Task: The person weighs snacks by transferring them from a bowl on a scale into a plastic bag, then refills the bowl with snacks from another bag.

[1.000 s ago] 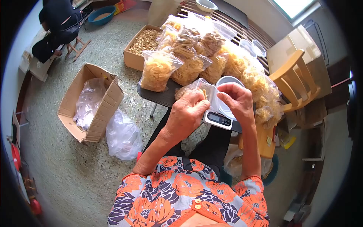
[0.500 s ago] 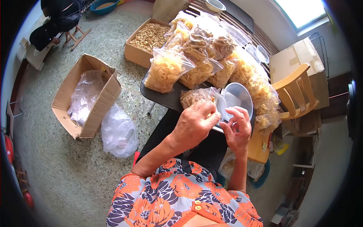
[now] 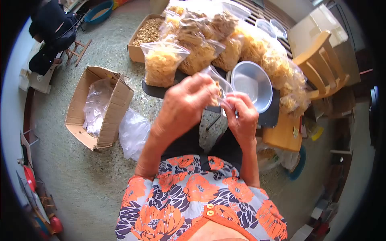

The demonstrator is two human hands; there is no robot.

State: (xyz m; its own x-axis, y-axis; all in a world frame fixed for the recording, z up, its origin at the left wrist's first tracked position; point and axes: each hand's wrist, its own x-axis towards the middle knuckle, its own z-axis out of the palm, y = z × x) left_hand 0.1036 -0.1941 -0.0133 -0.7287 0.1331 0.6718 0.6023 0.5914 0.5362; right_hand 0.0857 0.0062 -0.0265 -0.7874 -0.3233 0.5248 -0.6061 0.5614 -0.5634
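A clear plastic bag (image 3: 220, 81) is held up between my two hands, with light brown pieces partly showing at its opening. My left hand (image 3: 187, 100) is closed at the bag's left side, its fingers bunched near the pieces. My right hand (image 3: 242, 116) pinches the bag's right edge. Just behind my right hand stands a translucent plastic bowl (image 3: 257, 86), which looks mostly bare inside. Filled bags of pale yellow strips (image 3: 161, 64) are piled beyond my hands on the dark tabletop (image 3: 155, 90). The lower part of the held bag is hidden by my left hand.
An open cardboard box (image 3: 100, 120) with plastic bags stands on the floor at left, beside a clear bag (image 3: 134, 132). A box of brown pieces (image 3: 148, 32) is behind the pile. A wooden chair (image 3: 321, 64) is at right. Another person (image 3: 52, 32) sits at the upper left.
The held bag has been lifted off the table beside the bowl. My right hand, apart from it before, now pinches its edge. The view has shifted.
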